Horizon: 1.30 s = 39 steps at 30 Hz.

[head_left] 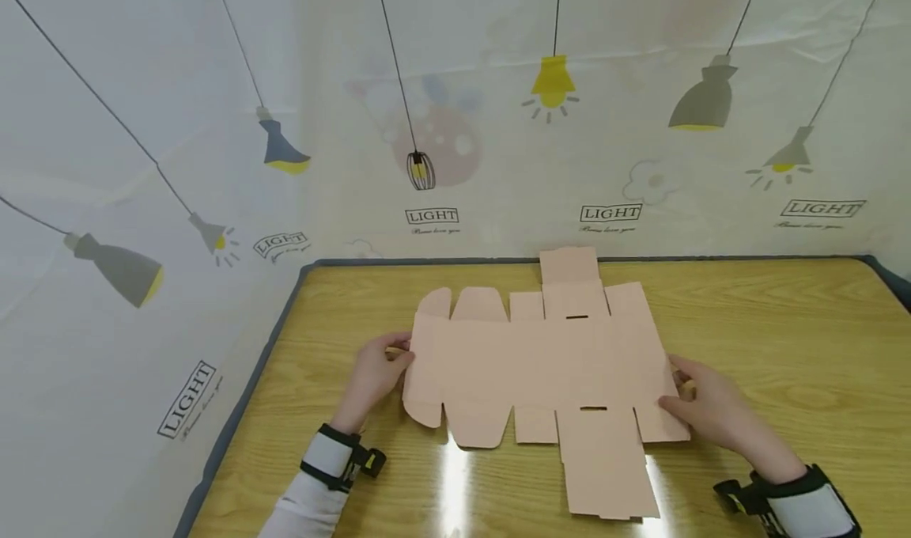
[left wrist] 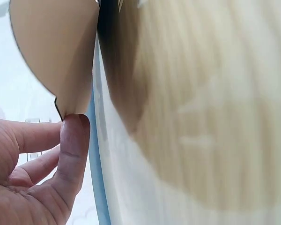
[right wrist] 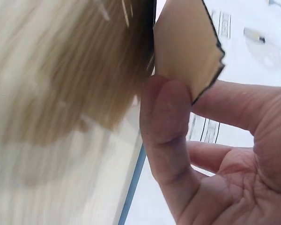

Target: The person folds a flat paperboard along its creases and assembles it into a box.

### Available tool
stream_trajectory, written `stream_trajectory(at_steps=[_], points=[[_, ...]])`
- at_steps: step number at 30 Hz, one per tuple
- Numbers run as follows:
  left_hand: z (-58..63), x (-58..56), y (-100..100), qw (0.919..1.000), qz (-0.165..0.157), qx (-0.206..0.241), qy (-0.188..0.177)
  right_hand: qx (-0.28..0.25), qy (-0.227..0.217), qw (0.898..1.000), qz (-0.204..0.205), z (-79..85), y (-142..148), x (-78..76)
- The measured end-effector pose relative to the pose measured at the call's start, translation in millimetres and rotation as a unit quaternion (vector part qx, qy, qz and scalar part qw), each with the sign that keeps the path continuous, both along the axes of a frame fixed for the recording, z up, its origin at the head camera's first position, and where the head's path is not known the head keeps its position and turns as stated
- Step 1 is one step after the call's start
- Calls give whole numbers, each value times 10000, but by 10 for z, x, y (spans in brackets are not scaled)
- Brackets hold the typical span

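An unfolded cardboard box blank (head_left: pixel 527 364), flat and pinkish-brown, spans the space between both hands in the head view. Flaps stick out along its far and near sides, and two narrow slots cut through it. My left hand (head_left: pixel 377 368) pinches its left end between thumb and fingers. At the opposite end my right hand (head_left: pixel 708 403) pinches the right edge. The left wrist view shows a rounded cardboard flap (left wrist: pixel 56 51) above the left hand's fingertips (left wrist: pixel 75 126). Over on the right wrist view, the cardboard's edge (right wrist: pixel 187 47) sits between thumb and fingers.
Beneath the blank lies a wood-grain table (head_left: pixel 342 308) with a dark edge along its back and left. A pale wall covering (head_left: pixel 484 16) with printed hanging lamps rises behind it. Each wrist wears a strap, like the left wristband (head_left: pixel 330 455).
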<state>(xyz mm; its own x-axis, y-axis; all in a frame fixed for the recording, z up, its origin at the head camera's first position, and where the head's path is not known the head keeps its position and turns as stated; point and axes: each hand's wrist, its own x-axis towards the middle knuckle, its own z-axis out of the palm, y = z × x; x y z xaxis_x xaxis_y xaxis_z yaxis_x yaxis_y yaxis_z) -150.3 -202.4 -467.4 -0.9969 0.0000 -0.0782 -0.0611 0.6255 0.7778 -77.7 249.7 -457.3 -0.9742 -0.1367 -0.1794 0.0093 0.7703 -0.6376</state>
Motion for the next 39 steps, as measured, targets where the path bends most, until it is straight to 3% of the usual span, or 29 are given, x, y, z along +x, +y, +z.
stream_trajectory(at_steps=[6, 15, 21, 27, 32, 36, 39], points=[[-50, 96, 231, 9989, -241, 391, -29, 409, -131, 9988, -238, -57, 301, 115], [-41, 89, 264, 9993, -304, 192, -73, 549, -189, 9977, -357, -95, 349, 128], [28, -46, 226, 9984, -390, -376, 192, 406, -212, 9982, -394, -85, 392, 172], [109, -249, 297, 9959, -762, -462, 154, 369, -459, 9979, -278, -101, 422, 334], [49, -376, 401, 9951, -889, -415, 109, 294, -528, 9978, -259, -127, 369, 427], [18, -412, 445, 9942, -869, -543, 325, 98, -488, 9984, -283, -132, 405, 387], [25, -375, 446, 9935, -903, -560, 399, 26, -484, 9985, -262, -126, 481, 285]])
